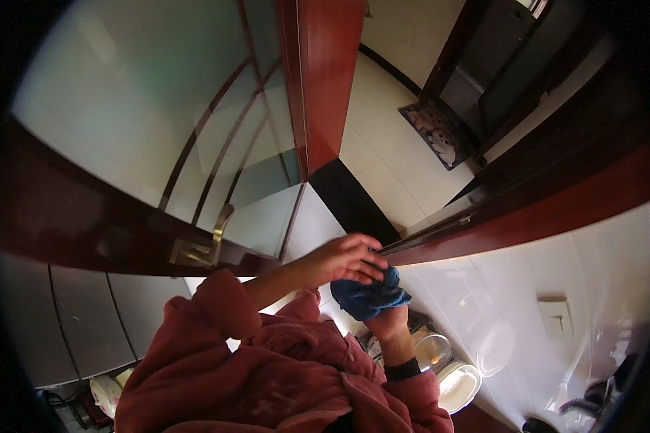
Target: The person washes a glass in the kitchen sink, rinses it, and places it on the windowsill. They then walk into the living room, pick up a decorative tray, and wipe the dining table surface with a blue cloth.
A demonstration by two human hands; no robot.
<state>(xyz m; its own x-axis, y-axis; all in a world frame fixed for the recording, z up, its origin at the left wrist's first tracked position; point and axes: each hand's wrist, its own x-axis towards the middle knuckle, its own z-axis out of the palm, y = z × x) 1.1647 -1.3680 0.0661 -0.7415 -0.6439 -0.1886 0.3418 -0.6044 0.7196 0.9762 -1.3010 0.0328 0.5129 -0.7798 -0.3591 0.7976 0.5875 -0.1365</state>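
Note:
A blue cloth [371, 295] is bunched over my right hand [387, 322], whose fingers are mostly hidden beneath it. My left hand [355, 262] reaches across and rests at the upper side of the cloth, fingers slightly spread and a little blurred; whether it grips the cloth cannot be told. Both hands are close to the lower end of a dark red wooden door frame [439, 246]. At the left stands a door with frosted glass panels [141, 108] and a brass lever handle [216, 238].
A black threshold [352, 200] crosses the doorway ahead. Beyond it lie pale floor tiles and a patterned doormat [436, 135]. A light switch [556, 319] is on the white tiled wall at right. A pale oval container [460, 387] and a clear lid [432, 349] are below right.

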